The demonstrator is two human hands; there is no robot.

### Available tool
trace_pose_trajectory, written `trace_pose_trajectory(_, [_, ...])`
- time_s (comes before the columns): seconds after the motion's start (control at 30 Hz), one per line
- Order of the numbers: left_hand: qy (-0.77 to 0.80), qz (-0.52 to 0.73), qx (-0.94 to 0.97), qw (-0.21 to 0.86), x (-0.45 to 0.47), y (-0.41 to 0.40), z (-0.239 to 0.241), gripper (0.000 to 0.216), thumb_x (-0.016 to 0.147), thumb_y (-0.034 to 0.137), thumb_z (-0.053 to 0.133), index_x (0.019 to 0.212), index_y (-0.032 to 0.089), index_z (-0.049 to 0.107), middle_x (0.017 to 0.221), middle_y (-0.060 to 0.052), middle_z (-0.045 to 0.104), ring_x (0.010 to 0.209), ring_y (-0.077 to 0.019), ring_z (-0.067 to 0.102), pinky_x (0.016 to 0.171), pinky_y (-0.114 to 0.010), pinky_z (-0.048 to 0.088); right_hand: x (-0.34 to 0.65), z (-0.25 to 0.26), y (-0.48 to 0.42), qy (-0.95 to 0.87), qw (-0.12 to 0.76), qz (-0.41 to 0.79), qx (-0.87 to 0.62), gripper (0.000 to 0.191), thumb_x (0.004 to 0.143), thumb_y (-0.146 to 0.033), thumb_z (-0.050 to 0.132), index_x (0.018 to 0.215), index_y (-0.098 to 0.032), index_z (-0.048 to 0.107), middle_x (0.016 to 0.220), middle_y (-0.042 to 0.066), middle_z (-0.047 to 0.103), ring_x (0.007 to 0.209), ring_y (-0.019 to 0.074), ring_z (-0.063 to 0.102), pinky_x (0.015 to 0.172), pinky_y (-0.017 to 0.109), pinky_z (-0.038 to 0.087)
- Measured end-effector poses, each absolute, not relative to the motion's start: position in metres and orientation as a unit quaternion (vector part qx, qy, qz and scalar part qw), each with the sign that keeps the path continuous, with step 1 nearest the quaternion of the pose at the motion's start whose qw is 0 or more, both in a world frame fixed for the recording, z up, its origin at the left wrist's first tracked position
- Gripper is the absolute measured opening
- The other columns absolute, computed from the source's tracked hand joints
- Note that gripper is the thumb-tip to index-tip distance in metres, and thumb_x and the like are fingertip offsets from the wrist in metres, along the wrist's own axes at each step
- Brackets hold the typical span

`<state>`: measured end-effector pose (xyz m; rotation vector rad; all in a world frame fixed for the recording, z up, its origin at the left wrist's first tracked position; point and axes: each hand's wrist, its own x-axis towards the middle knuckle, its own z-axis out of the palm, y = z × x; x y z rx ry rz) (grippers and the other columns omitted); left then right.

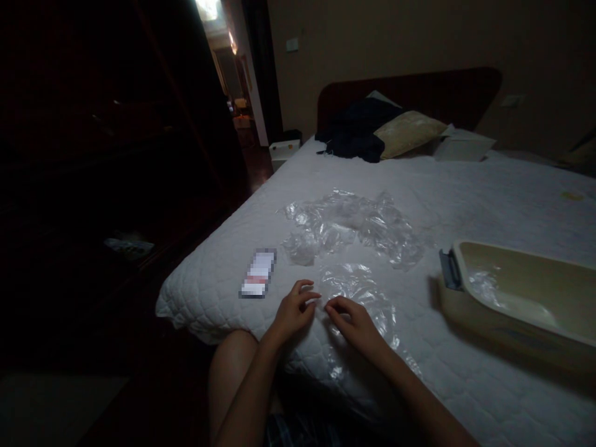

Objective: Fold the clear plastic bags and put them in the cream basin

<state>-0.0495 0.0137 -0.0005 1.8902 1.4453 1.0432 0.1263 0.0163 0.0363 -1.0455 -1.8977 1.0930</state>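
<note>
Plastic bag (361,285) | left grip (293,310), right grip (354,324) pinch its edge | crumpled bags (349,226) beyond, tub (484,320) to right

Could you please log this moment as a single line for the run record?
left hand: at bag edge | right hand: on bag | grip: unclear | pile: behind bag | tub: to the right

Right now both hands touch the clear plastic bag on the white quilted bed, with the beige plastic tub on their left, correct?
No: the head view shows the beige plastic tub on their right. The left hand and right hand do touch the clear plastic bag on the white quilted bed.
</note>
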Motion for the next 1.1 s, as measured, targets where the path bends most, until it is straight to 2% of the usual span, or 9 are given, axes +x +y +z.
trace_pose_trajectory(0.17, [0.557,0.375,0.693,0.264,-0.045,0.022,0.004,0.015,0.073,0.016,0.048,0.082,0.019,0.06,0.11,-0.002,0.047,0.052,-0.0032,0.045,0.056,-0.021,0.041,0.134,0.037,0.027,-0.712,0.35,0.424,-0.436,0.019,0.079,-0.032,0.047,0.077,-0.018,0.059,0.074,0.002,0.062,0.069,0.0147,0.058,0.065,0.025,0.045])
trace_pose_trajectory(0.37, [0.571,0.356,0.7,0.241,-0.044,0.032,0.006,0.01,0.07,0.015,0.049,0.071,0.018,0.058,0.098,-0.001,0.051,0.062,-0.0081,0.049,0.061,-0.022,0.041,0.141,0.032,0.042,-0.703,0.35,0.376,-0.491,0.02,0.077,-0.033,0.047,0.074,-0.018,0.06,0.068,0.002,0.062,0.059,0.0145,0.056,0.058,0.025,0.043])
trace_pose_trajectory(0.6, [0.567,0.332,0.714,0.243,-0.043,0.033,0.007,0.012,0.074,0.026,0.052,0.08,0.021,0.061,0.102,-0.002,0.05,0.082,-0.0139,0.054,0.073,-0.024,0.042,0.142,0.026,0.048,-0.703,0.345,0.361,-0.507,0.025,0.078,-0.033,0.044,0.076,-0.017,0.062,0.071,0.004,0.064,0.064,0.017,0.058,0.061,0.027,0.042])
trace_pose_trajectory(0.7, [0.56,0.33,0.717,0.253,-0.045,0.033,0.005,0.013,0.074,0.03,0.053,0.077,0.02,0.061,0.104,-0.003,0.049,0.085,-0.0148,0.053,0.074,-0.025,0.042,0.141,0.024,0.05,-0.696,0.346,0.364,-0.513,0.025,0.077,-0.033,0.045,0.08,-0.016,0.063,0.074,0.005,0.065,0.067,0.0179,0.059,0.063,0.028,0.043])
trace_pose_trajectory(0.9, [0.551,0.352,0.7,0.285,-0.046,0.035,0.003,0.015,0.076,0.028,0.049,0.07,0.018,0.059,0.102,-0.003,0.05,0.074,-0.0114,0.053,0.066,-0.023,0.042,0.143,0.017,0.054,-0.675,0.366,0.386,-0.511,0.026,0.076,-0.034,0.045,0.081,-0.014,0.062,0.071,0.005,0.064,0.064,0.0168,0.057,0.06,0.027,0.042])
trace_pose_trajectory(1.1, [0.569,0.35,0.699,0.256,-0.039,0.032,0.009,0.018,0.079,0.028,0.044,0.069,0.019,0.057,0.1,-0.002,0.051,0.071,-0.0109,0.051,0.064,-0.023,0.04,0.142,0.022,0.053,-0.679,0.359,0.382,-0.514,0.028,0.078,-0.038,0.045,0.079,-0.016,0.061,0.067,0.003,0.062,0.061,0.0158,0.055,0.057,0.025,0.04])
